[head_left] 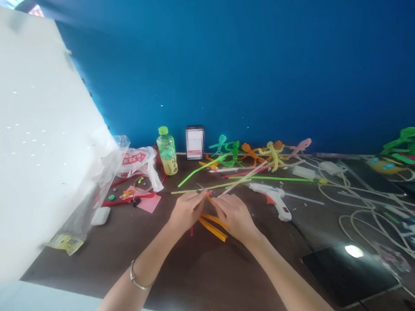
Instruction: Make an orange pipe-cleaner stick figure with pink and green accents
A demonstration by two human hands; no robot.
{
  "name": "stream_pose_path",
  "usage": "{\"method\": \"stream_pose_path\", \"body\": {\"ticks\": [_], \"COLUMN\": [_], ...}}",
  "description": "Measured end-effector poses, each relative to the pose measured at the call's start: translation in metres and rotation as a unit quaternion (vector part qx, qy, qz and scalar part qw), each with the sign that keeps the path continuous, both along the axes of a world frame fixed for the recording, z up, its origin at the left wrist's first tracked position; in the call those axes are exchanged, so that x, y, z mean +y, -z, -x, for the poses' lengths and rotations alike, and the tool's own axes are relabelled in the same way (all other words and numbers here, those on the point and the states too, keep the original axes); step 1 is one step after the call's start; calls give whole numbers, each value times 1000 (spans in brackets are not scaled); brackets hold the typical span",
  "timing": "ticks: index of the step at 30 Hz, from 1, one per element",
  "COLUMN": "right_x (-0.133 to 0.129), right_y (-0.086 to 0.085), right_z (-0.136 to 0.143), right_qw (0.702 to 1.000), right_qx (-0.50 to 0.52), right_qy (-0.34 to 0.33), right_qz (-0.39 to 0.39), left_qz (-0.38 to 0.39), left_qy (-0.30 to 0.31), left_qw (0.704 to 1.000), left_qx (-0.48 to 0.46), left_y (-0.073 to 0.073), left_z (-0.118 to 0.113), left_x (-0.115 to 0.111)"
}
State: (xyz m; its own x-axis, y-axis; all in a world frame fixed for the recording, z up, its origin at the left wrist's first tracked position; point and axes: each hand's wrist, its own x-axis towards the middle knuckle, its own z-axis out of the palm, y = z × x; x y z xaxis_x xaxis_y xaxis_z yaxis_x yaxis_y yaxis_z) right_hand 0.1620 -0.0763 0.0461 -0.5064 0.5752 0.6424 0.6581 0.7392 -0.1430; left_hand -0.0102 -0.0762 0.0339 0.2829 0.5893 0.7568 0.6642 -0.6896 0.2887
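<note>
My left hand (187, 212) and my right hand (234, 215) meet over the middle of the dark table, fingertips almost touching. Both are closed in a pinch on orange pipe cleaners (214, 229), whose loose ends hang down toward me between the hands. Small pink and dark bits show at the fingertips, too small to name. Just beyond the hands lie loose pipe cleaners, among them a green one (282, 178) and a pale pink one (246, 176). A white glue gun (273, 199) rests to the right of my right hand.
Behind stand a green-capped bottle (167, 153), a phone (195, 143) and several bent pipe-cleaner figures (271, 155). Plastic bags (137, 160), pink paper (150, 203) and a white case (100, 216) lie left. White cables (354, 207) and a black tablet-like slab (348, 276) occupy the right.
</note>
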Motion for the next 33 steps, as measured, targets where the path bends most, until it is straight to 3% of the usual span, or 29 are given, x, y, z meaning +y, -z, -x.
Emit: {"method": "stream_pose_path", "body": {"ticks": [3, 6, 11, 14, 17, 21, 25, 29, 33], "right_x": [1, 4, 12, 13, 9, 2, 0, 3, 9], "right_y": [-5, -8, -4, 3, 6, 4, 0, -2, -2], "right_z": [-6, -11, -11, -5, 2, 7, 2, -7, -15], "right_qw": [999, 998, 965, 927, 912, 942, 992, 1000, 999], "right_qx": [-9, 45, 200, 235, 231, 172, 42, -17, 35], "right_qy": [11, 2, -8, 15, 15, -3, -21, -19, -6], "right_qz": [-52, -33, 171, 292, 340, 288, 120, -3, -5], "left_qz": [13, 50, 117, 130, 111, 70, 41, 30, 42], "left_qy": [16, 73, 124, 115, 78, 23, -9, -4, 47], "left_qw": [999, 995, 984, 980, 985, 993, 998, 999, 995], "left_qx": [40, 36, -47, -98, -103, -91, -51, 29, 74], "left_y": [-2, -5, -11, -12, -10, -2, 4, 0, -6], "left_z": [2, 3, -2, -6, -7, -5, -2, 2, 7], "left_x": [1, 0, -4, -7, -8, -6, -2, 1, 1]}}
